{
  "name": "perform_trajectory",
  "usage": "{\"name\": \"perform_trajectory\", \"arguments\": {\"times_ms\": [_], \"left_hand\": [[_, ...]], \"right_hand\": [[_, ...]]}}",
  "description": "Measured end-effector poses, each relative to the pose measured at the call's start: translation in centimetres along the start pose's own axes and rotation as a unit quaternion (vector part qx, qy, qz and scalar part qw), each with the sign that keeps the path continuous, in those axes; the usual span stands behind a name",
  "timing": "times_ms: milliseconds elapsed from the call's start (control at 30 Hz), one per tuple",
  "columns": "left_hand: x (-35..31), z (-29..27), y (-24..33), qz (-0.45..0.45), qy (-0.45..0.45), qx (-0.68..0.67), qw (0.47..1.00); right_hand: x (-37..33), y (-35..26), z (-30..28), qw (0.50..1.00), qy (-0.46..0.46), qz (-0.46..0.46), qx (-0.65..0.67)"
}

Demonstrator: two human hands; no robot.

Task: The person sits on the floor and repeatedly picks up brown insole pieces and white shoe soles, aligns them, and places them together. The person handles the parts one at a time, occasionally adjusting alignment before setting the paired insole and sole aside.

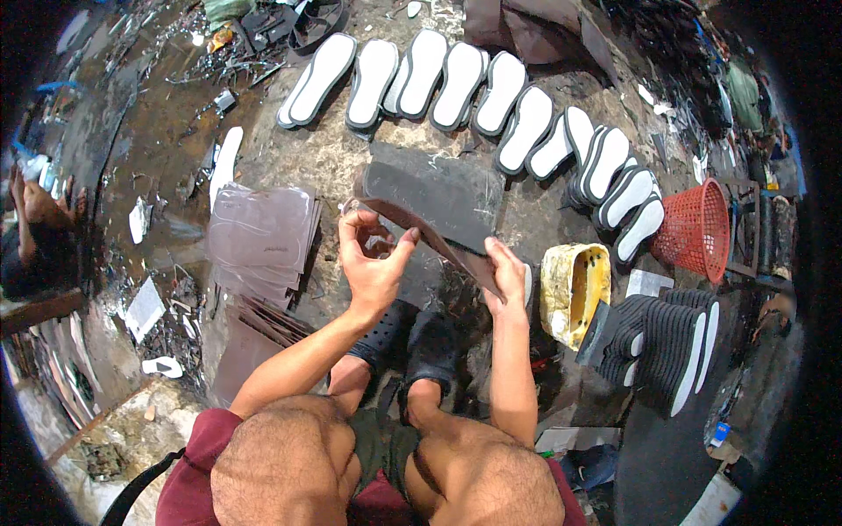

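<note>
A thin brown leather-like piece [431, 238] is held up edge-on between my two hands, above a dark grey slab [421, 195] on the ground. My left hand [373, 263] is closed on its left part, with the thumb at the edge and the fingers curled. At the opposite end, my right hand [506, 273] grips the piece between thumb and fingers. Left of my hands lies a stack of similar brown pieces [261, 230], topped by one with a shiny surface. More brown pieces [259, 337] lie fanned out nearer my left forearm.
Sole-shaped pieces with white faces and dark edges [458, 83] curve around the far side to the right. A yellow-lined container [574, 294], a red plastic basket [693, 230] and stacked dark soles [671, 351] stand at right. Scraps [145, 304] litter the left.
</note>
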State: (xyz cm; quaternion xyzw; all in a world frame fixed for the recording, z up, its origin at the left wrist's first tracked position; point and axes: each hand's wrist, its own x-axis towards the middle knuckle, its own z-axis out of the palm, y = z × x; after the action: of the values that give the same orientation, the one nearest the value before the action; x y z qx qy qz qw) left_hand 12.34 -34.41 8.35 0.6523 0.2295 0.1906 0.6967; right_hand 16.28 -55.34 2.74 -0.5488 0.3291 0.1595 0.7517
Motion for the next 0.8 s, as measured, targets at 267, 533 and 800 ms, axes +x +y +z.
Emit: {"name": "perform_trajectory", "arguments": {"times_ms": [267,533,800], "left_hand": [[0.3,-2.2,-4.4,-0.395,0.065,-0.281,0.872],[2.4,0.1,-4.8,-0.063,-0.288,0.183,0.938],[5.2,0.6,-7.1,0.249,-0.217,0.378,0.865]], "right_hand": [[1.8,-2.4,-3.4,0.786,0.13,-0.365,-0.483],[-1.6,2.0,-6.6,0.595,0.167,-0.272,-0.738],[-7.6,-6.6,-1.6,0.72,0.171,-0.196,-0.643]]}}
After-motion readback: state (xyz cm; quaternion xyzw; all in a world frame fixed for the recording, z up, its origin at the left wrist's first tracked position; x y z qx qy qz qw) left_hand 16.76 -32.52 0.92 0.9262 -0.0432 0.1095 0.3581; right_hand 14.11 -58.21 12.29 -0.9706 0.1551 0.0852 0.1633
